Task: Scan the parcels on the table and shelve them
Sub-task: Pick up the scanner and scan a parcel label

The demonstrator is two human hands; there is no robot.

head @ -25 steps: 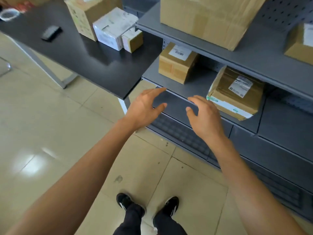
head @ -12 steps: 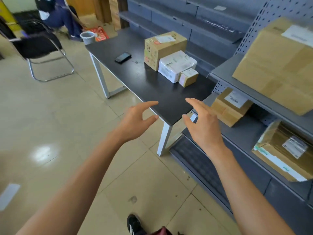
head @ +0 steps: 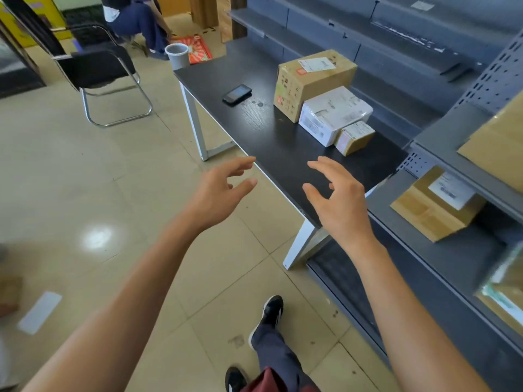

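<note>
Both hands have swung away from the grey metal shelf [head: 441, 267] and now reach toward the black table [head: 271, 142]. Nothing is in the left hand [head: 218, 193] or the right hand [head: 336, 202]; their fingers are spread and loose, ready to grab.

Three parcels sit in a row on the table, up ahead and a bit to the right of the hands. Closest is the small brown cardboard box [head: 355, 137]. Touching it from behind is the white wrapped box [head: 334, 114], and behind that stands the big brown cardboard box with a white label on top [head: 311, 80]. The row runs away from the person, so the right hand is nearer to the small box. A black scanner [head: 237, 93] lies to the left of the big box, more toward the left hand.

Labels on the boxes are too small to read.
</note>
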